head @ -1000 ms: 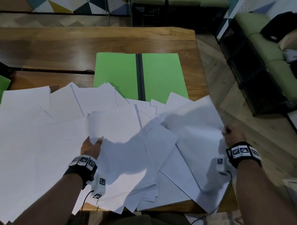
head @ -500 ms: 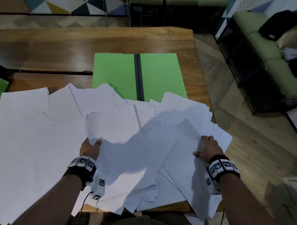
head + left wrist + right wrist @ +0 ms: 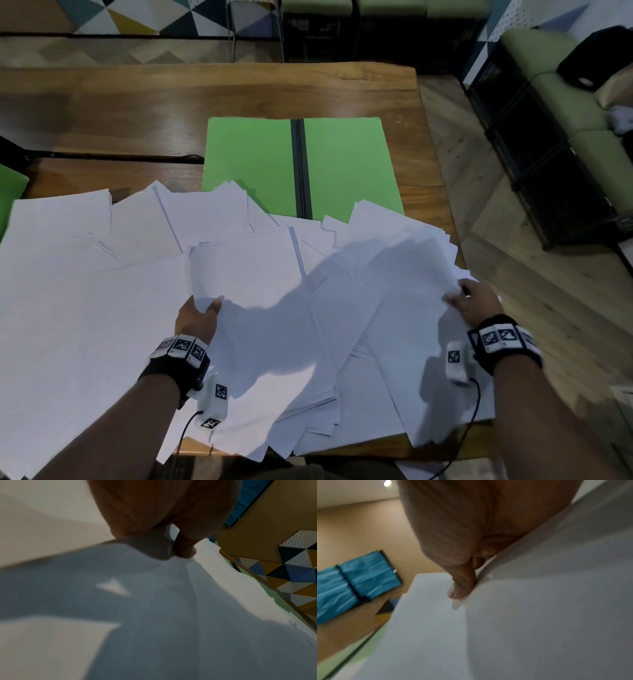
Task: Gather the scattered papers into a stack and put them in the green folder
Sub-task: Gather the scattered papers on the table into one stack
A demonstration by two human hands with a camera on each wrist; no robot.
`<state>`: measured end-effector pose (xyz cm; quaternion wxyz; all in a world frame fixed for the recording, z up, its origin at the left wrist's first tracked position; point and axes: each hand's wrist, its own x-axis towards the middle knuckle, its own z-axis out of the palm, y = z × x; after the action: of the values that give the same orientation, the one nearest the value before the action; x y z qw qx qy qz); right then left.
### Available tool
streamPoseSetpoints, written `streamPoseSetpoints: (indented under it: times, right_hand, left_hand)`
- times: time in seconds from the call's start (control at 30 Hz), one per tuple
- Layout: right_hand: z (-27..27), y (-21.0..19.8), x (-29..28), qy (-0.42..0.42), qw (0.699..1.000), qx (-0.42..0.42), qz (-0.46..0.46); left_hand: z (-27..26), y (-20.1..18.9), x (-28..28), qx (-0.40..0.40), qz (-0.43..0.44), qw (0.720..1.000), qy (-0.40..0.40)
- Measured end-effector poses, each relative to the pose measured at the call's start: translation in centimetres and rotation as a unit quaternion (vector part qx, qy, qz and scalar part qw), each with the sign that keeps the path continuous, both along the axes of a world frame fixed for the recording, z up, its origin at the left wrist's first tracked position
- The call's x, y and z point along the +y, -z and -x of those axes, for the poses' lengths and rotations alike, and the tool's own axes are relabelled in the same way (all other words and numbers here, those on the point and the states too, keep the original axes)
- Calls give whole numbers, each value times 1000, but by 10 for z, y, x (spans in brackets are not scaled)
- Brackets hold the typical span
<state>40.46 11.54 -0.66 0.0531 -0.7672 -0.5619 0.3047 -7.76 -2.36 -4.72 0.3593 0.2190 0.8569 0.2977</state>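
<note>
The left hand (image 3: 198,317) pinches the near corner of 1 sheet (image 3: 246,270), thumb on top. The right hand (image 3: 478,303) pinches the right edge of the papers (image 3: 394,308); the green folder (image 3: 253,161) lies open beyond both sets of fingertips.

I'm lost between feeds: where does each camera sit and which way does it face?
Head: on the head, looking down at table, papers, folder; both forearms show.
Left wrist: along left hand; thumb on papers.
Right wrist: along right hand; thumb on papers.
All views share papers and folder.
</note>
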Motion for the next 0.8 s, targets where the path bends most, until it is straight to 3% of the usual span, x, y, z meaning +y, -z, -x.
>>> streamPoseSetpoints:
  times: [0.2,0.4,0.6,0.8]
  right_hand:
    - [-16,-9,18,156,986,41,-47]
    - [31,17,19,188,982,29,16]
    - [78,16,27,256,958,-66,111]
    - [75,32,29,278,953,-31,115]
  left_hand:
    - [-1,-1,0,0,-2,1000,-4]
    - [-6,-6,-1,-3,-10,1000,-9]
    - [-6,-6,-1,-1,-7,1000,-17]
    - [-6,-6,-1,-12,0,1000,-17]
